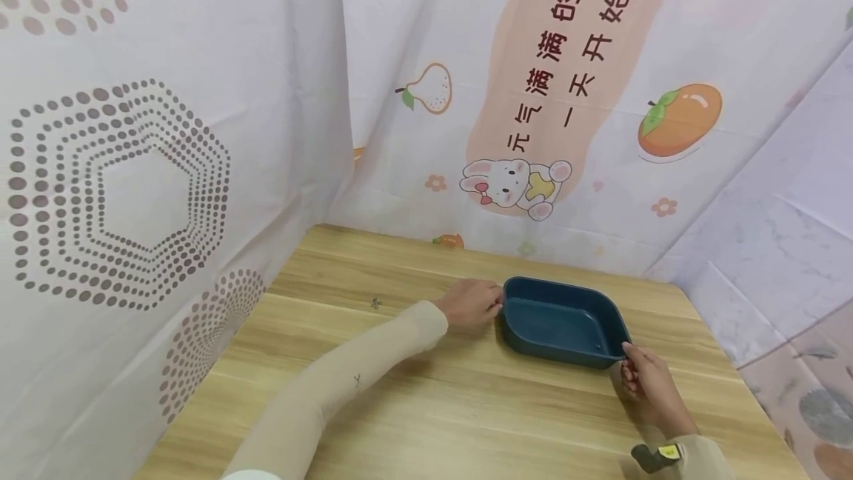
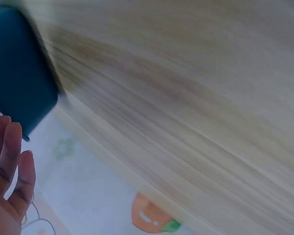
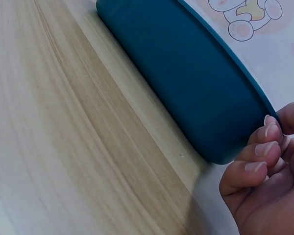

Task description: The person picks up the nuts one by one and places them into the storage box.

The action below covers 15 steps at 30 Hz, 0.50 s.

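Observation:
A dark teal plastic basin (image 1: 556,324) with rounded corners is at the right rear of the wooden table. My left hand (image 1: 472,304) holds its left end, fingers bent at the rim. In the left wrist view, the fingers of that hand (image 2: 10,171) lie right at the basin's edge (image 2: 22,73), and the thumb is hidden. At the near right corner, my right hand (image 1: 649,380) pinches the rim between thumb and fingers. The right wrist view shows this hand (image 3: 269,171) with curled fingers against the basin's outer wall (image 3: 186,83). One tiny dark speck shows inside the basin.
Several small grey bits (image 1: 376,303) lie on the wooden table (image 1: 426,421), left of the basin. Printed cloth (image 1: 413,154) hangs along the table's back edge, and more cloth (image 1: 266,132) hangs at the left. A dark strap piece (image 1: 656,457) sits at the right wrist.

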### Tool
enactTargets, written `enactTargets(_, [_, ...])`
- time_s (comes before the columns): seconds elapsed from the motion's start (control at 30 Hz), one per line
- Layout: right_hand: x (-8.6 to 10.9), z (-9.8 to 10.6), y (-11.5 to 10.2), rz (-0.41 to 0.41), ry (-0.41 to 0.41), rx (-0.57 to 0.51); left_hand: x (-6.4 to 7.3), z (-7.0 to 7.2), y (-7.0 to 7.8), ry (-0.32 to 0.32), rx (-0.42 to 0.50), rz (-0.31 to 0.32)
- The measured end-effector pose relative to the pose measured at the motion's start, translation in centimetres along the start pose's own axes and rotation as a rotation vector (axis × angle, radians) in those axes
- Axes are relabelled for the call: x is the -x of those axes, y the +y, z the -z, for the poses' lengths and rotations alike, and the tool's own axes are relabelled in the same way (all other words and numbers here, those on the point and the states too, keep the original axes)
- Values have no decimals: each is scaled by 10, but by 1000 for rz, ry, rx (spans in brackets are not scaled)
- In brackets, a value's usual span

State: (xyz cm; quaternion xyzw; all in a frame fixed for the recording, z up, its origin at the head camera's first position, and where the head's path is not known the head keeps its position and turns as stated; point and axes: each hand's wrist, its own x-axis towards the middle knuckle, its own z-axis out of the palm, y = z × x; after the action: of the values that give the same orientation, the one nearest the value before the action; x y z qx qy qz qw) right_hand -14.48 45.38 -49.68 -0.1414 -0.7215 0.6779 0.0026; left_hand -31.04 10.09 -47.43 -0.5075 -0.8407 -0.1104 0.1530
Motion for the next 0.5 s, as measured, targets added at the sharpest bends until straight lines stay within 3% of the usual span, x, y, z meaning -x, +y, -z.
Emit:
enactTargets(0.1, [2,1,1,10,-1,-10,5,-2,-7,13,-6,-6])
enactTargets(0.3, [3,1,0,49,-11,-20,18,3,-18,-21,-31,22])
enactTargets(0.5, [2,1,1,16,-9,-8,39,10,-28,-53,0,48])
